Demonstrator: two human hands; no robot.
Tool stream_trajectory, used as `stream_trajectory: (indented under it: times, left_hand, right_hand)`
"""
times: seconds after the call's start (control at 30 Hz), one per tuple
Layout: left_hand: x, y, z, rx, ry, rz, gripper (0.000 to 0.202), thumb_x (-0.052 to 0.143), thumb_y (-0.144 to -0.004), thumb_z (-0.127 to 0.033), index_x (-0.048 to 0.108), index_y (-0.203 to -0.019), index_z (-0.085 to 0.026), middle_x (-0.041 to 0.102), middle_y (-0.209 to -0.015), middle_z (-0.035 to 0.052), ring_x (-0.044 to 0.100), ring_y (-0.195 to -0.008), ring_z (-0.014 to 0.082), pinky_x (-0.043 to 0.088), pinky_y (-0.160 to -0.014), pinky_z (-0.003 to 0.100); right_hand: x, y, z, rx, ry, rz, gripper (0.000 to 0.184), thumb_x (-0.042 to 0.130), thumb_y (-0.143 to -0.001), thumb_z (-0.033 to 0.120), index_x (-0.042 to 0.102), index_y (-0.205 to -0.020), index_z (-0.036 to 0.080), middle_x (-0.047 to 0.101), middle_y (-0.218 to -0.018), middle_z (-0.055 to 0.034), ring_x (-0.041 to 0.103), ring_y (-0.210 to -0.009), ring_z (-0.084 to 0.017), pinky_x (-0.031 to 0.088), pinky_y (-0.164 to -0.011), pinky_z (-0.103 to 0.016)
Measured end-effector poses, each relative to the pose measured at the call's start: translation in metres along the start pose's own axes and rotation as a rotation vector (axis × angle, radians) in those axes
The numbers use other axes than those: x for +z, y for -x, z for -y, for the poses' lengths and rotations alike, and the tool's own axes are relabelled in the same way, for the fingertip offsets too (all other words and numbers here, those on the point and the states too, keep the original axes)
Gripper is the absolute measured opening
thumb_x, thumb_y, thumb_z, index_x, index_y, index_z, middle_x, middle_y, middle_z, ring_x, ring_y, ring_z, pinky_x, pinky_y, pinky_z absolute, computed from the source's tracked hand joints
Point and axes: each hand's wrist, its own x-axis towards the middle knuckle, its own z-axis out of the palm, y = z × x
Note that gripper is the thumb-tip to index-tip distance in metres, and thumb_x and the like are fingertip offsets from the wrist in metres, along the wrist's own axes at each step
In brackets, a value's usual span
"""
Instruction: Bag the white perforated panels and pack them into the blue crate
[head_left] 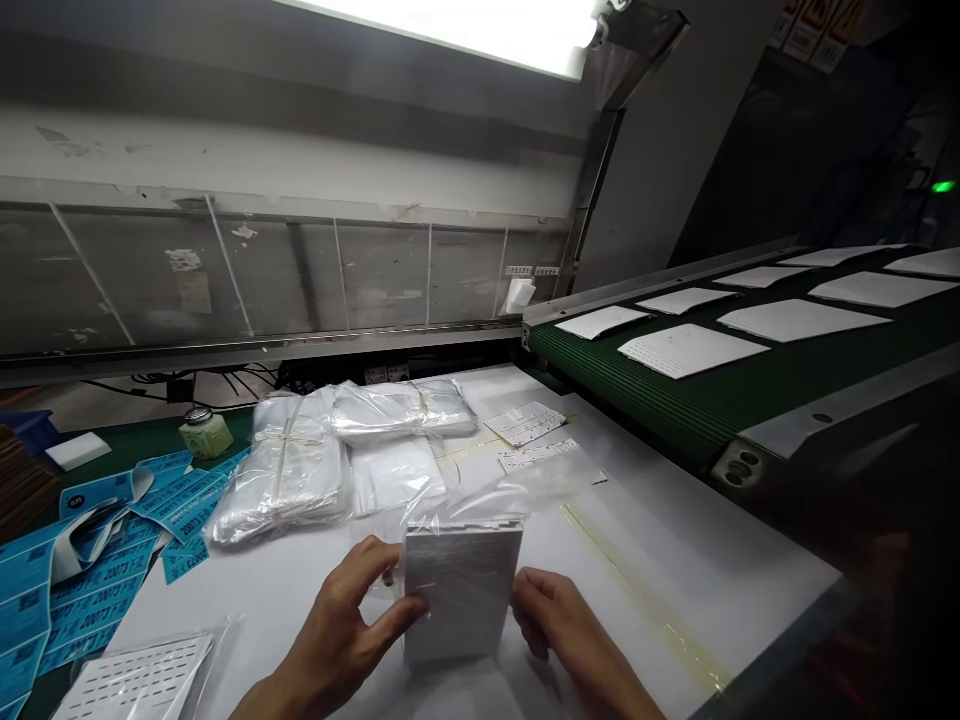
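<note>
A stack of white panels (461, 590) stands upright on the white work surface inside a clear plastic bag (480, 505), whose loose mouth stretches up and away. My left hand (360, 610) grips the left edge, thumb on the front face and fingers behind. At the right edge, my right hand (551, 610) is closed with curled fingers against the bag; its fingertips are partly hidden. Just beyond are two small groups of white panels with dark marks (525, 423) (540, 455). Another bagged stack of slotted white panels (139, 680) lies at the lower left.
Tied bundles of clear plastic bags (289, 465) (401, 408) lie behind my left hand. Blue printed label sheets (97, 600) and a small jar (205, 432) are at left. A green conveyor belt (637, 390) carries several white panels at right. Yellowish tape (637, 590) crosses the surface.
</note>
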Motion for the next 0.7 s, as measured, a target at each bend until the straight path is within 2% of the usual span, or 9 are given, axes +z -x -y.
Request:
stream_trajectory:
  times: [0.1,0.17,0.2,0.27,0.3,0.4,0.53,0.63,0.7]
  left_hand:
    - [0.001,0.004,0.005,0.034,-0.050,0.024,0.019,0.052,-0.087,-0.033,0.059,-0.102,-0.024,0.061,-0.090,0.0055,0.052,-0.086,0.0208,0.043,-0.076,0.032]
    - [0.002,0.005,0.006,0.073,-0.115,0.022,0.017,0.050,-0.088,-0.031,0.061,-0.097,-0.022,0.062,-0.087,0.0064,0.052,-0.083,0.0210,0.044,-0.074,0.032]
    - [0.003,0.006,0.007,0.088,-0.146,0.023,0.017,0.049,-0.088,-0.030,0.062,-0.096,-0.022,0.062,-0.085,0.0069,0.053,-0.082,0.0211,0.044,-0.073,0.033]
    - [0.005,0.008,0.008,0.115,-0.190,0.043,0.019,0.048,-0.089,-0.030,0.064,-0.095,-0.021,0.063,-0.084,0.0074,0.054,-0.081,0.0214,0.045,-0.074,0.034]
    - [0.006,0.009,0.009,0.123,-0.204,0.064,0.020,0.048,-0.089,-0.030,0.064,-0.096,-0.022,0.064,-0.083,0.0074,0.055,-0.081,0.0217,0.046,-0.075,0.034]
    - [0.005,0.013,0.006,0.117,-0.219,0.132,0.023,0.052,-0.086,-0.034,0.064,-0.103,-0.023,0.065,-0.091,0.0078,0.056,-0.091,0.0240,0.045,-0.086,0.039]
    - [-0.008,0.005,-0.009,0.007,-0.079,0.082,0.047,0.063,-0.077,-0.042,0.054,-0.120,-0.024,0.057,-0.116,0.0096,0.052,-0.102,0.0247,0.044,-0.089,0.037]
    - [-0.015,-0.013,-0.020,-0.081,0.047,0.024,0.055,0.064,-0.075,-0.045,0.050,-0.124,-0.026,0.058,-0.106,0.0053,0.051,-0.078,0.0164,0.046,-0.071,0.028]
    - [-0.016,-0.024,-0.022,-0.158,0.105,0.041,0.055,0.065,-0.074,-0.047,0.051,-0.123,-0.026,0.059,-0.092,0.0011,0.043,-0.061,0.0109,0.040,-0.058,0.024]
  right_hand:
    - [-0.006,0.004,-0.006,-0.014,0.072,0.017,0.025,0.052,-0.073,0.027,0.039,-0.052,0.020,0.035,-0.047,0.0071,0.028,-0.045,-0.008,0.023,-0.046,-0.021]
    - [-0.010,0.011,0.003,-0.129,0.124,-0.053,0.010,0.056,-0.071,0.028,0.053,-0.066,0.020,0.053,-0.063,0.0020,0.046,-0.058,-0.012,0.036,-0.054,-0.024]
    - [-0.011,0.014,0.011,-0.205,0.112,-0.073,0.015,0.058,-0.071,0.031,0.059,-0.083,0.021,0.060,-0.082,-0.0021,0.054,-0.073,-0.017,0.042,-0.064,-0.027]
    - [-0.011,0.019,0.028,-0.323,0.017,-0.012,0.048,0.061,-0.073,0.041,0.051,-0.116,0.025,0.055,-0.117,-0.0077,0.051,-0.106,-0.025,0.043,-0.085,-0.037]
    - [-0.008,0.021,0.036,-0.344,-0.032,0.061,0.057,0.061,-0.073,0.045,0.045,-0.123,0.025,0.053,-0.121,-0.0091,0.049,-0.111,-0.027,0.042,-0.089,-0.039]
    - [0.004,0.019,0.041,-0.322,-0.039,0.191,0.063,0.067,-0.071,0.045,0.041,-0.123,0.022,0.062,-0.102,-0.0086,0.058,-0.097,-0.027,0.047,-0.079,-0.038]
    - [0.020,0.010,0.005,-0.374,0.073,-0.003,0.071,0.068,-0.072,0.038,0.028,-0.129,0.022,0.061,-0.114,-0.0098,0.056,-0.105,-0.027,0.046,-0.085,-0.038]
    - [0.023,0.006,-0.026,-0.407,0.217,-0.070,0.061,0.064,-0.072,0.036,0.035,-0.123,0.020,0.061,-0.115,-0.0126,0.056,-0.106,-0.029,0.045,-0.086,-0.040]
    - [0.020,0.006,-0.037,-0.413,0.266,-0.080,0.055,0.063,-0.072,0.036,0.040,-0.119,0.019,0.064,-0.110,-0.0121,0.059,-0.102,-0.029,0.047,-0.084,-0.039]
